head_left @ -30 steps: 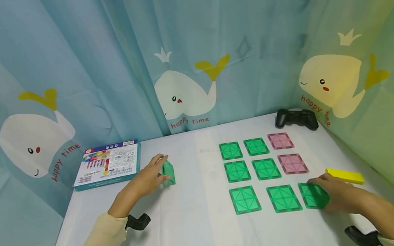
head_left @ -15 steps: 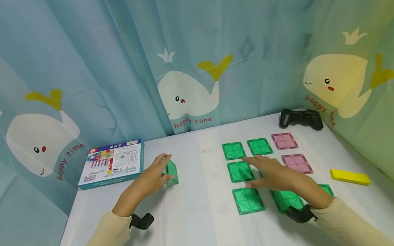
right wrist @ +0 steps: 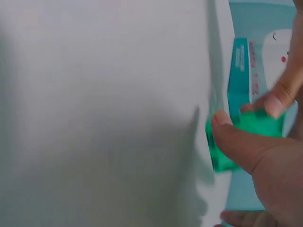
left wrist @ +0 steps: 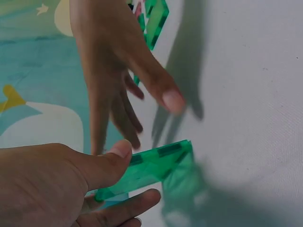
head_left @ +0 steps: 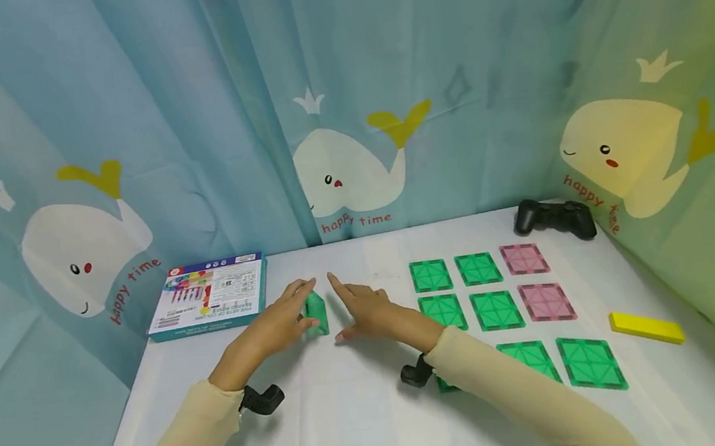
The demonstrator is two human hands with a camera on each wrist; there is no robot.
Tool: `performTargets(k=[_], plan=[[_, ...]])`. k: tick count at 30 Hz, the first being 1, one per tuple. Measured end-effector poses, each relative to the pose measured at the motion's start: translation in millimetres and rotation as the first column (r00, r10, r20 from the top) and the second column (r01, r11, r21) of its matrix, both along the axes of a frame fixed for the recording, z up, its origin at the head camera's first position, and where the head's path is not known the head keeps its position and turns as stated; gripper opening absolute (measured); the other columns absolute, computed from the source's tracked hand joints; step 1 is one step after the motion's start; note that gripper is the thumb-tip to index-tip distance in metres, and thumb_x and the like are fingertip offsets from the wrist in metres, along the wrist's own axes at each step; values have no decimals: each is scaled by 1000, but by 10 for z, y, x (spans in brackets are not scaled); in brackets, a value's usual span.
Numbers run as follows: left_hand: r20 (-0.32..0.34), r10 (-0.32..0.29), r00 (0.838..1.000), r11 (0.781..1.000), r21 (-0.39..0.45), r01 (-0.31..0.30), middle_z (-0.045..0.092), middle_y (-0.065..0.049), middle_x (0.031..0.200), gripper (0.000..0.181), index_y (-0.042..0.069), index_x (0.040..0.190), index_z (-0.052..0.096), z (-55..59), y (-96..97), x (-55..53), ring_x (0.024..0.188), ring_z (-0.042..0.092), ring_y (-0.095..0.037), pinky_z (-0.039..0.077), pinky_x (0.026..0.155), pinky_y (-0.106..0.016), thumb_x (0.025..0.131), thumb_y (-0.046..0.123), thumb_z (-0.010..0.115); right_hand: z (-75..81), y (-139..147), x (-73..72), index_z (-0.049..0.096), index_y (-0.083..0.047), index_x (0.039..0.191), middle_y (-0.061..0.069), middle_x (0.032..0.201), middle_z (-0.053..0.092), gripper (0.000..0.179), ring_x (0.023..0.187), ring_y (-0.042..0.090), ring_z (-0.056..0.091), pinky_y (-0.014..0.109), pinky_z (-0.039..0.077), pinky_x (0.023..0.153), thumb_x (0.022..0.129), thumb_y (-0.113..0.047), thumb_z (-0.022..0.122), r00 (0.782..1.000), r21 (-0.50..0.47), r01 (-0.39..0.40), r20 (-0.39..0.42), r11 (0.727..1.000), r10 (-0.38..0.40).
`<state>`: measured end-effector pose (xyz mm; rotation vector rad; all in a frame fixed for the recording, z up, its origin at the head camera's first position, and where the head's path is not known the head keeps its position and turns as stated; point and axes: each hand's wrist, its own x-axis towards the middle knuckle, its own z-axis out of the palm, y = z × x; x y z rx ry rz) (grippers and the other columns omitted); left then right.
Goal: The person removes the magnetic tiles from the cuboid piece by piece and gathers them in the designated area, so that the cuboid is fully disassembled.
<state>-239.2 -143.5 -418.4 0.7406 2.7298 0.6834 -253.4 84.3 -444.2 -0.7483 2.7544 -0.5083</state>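
Note:
Beside the box, my left hand (head_left: 270,330) pinches green translucent magnetic tiles (left wrist: 147,165) between thumb and fingers. They stand on edge and meet at an angle; how many there are I cannot tell. Facing them from the right is my right hand (head_left: 374,314), fingers spread and thumb apart, holding nothing. In the head view a gap shows between it and the upright tiles (head_left: 319,312). Flat green tiles (head_left: 431,276) and two pink tiles (head_left: 525,260) lie in rows to the right. My right forearm partly covers the nearest row.
A flat boxed set (head_left: 209,297) lies at the back left of the white table (head_left: 350,432). At the back right is a black game controller (head_left: 554,219). A yellow block (head_left: 646,327) lies near the right edge. Printed curtains (head_left: 336,47) hang behind.
My right hand has let go of the nearest right-hand green tile, which stays on the table, and has crossed left to the upright tiles. My left hand keeps its hold.

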Motion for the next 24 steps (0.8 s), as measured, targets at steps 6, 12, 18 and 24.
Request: performTargets(k=[6, 12, 18, 24], plan=[[-18, -1, 1000, 1000, 12, 2, 26, -23, 169, 78, 1, 168, 18, 1, 28, 7, 147, 46, -43, 45, 115, -59, 108, 19, 64, -106, -192, 1, 6, -18, 172, 12, 169, 38, 107, 152, 33, 41, 61, 43, 106, 96, -40, 79, 1000, -8, -21, -24, 1000, 21], [-16, -2, 1000, 1000, 29, 2, 27, -23, 169, 77, 3, 168, 19, -24, 31, 15, 145, 48, -44, 46, 113, -60, 108, 19, 63, -165, -237, -18, 12, -13, 171, 11, 169, 38, 96, 154, 29, 39, 61, 41, 110, 102, -40, 72, 999, -8, -53, -2, 999, 53], [-18, 30, 999, 999, 29, -30, 29, -24, 167, 77, 3, 168, 20, -32, -21, 13, 144, 48, -43, 46, 114, -59, 108, 18, 64, -183, -294, -83, 14, -14, 171, 9, 167, 41, 92, 152, 29, 41, 57, 40, 107, 103, -37, 71, 996, -37, -83, -16, 996, 83], [-5, 41, 999, 999, 33, -40, 32, -27, 165, 77, 1, 168, 20, -23, -65, 13, 150, 41, -45, 41, 117, -61, 107, 15, 64, -147, -301, -138, 17, -19, 171, 8, 164, 46, 94, 148, 32, 46, 57, 40, 105, 100, -35, 76, 995, -55, -87, 40, 995, 90]])
